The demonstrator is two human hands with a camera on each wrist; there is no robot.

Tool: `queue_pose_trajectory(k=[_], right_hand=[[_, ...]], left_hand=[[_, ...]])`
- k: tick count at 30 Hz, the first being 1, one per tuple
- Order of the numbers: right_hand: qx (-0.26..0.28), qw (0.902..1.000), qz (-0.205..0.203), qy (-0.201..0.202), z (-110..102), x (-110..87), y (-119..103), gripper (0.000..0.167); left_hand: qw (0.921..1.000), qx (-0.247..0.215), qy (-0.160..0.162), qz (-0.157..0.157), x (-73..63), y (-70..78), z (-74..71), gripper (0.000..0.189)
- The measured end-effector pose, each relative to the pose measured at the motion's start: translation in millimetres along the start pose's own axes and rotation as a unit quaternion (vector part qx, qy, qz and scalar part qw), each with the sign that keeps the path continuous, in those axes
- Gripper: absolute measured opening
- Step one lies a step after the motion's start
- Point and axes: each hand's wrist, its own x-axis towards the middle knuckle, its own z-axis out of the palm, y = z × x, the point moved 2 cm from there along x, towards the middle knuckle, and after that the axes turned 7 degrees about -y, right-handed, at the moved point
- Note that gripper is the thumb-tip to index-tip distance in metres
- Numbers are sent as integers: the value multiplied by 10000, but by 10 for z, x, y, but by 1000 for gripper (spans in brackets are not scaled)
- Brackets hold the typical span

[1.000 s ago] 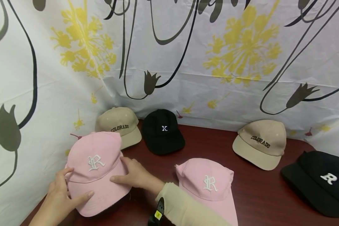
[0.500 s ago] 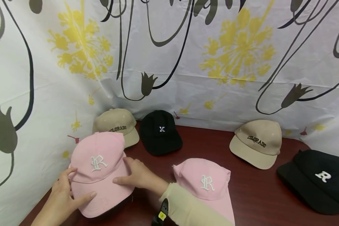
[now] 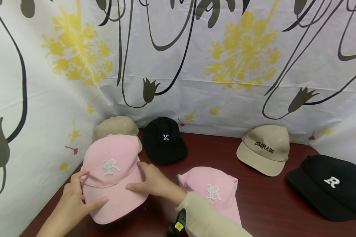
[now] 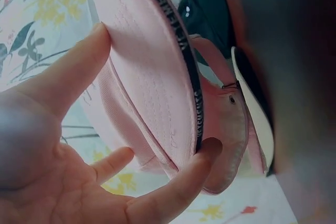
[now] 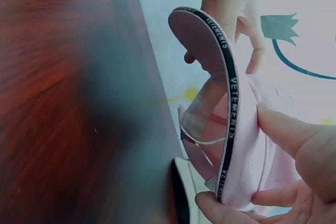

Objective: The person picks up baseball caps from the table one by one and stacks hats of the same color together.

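Note:
A pink baseball cap (image 3: 112, 174) with a white letter R is held up by both hands at the left of the head view. My left hand (image 3: 74, 196) grips its left side, thumb on the brim. On the other side my right hand (image 3: 155, 181) pinches the brim and crown edge. Both wrist views show the brim's underside edge, a dark band (image 5: 229, 93) lettered VETEMENTS. In the left wrist view the left hand (image 4: 79, 156) has its thumb on one face of the brim and a fingertip at the banded edge.
A beige cap (image 3: 115, 126) is partly hidden behind the pink one, beside a black cap (image 3: 166, 141). A second pink cap (image 3: 209, 187) lies partly behind the right forearm. Farther right are a COLORADO cap (image 3: 264, 149) and a black R cap (image 3: 329, 187). Patterned cloth (image 3: 178, 65) hangs behind.
The held pink cap has moved right along with both hands and now hides the lettering of the beige cap behind. The whole head view has shifted slightly.

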Motion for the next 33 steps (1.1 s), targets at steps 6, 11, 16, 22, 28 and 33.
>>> queue_pose_trajectory(k=[6, 11, 16, 22, 28, 33], right_hand=[[105, 9997, 2, 222, -136, -95, 40, 81], [95, 9995, -6, 311, -230, -154, 73, 84], [100, 9991, -106, 403, -309, -200, 112, 85], [168, 9981, -238, 536, -383, -241, 143, 85], [213, 9974, -217, 653, -448, -305, 179, 86], [253, 9970, -23, 734, -519, -377, 219, 87]], left_hand=[[9992, -157, -375, 34, 102, 125, 13, 93], [9988, -239, -328, 261, 170, 213, 41, 92], [9982, -242, -342, 427, 234, 282, 73, 92], [9975, -316, -434, 452, 301, 351, 96, 92], [9960, -444, -502, 583, 354, 428, 134, 91], [9948, -513, -555, 683, 406, 514, 171, 90]])
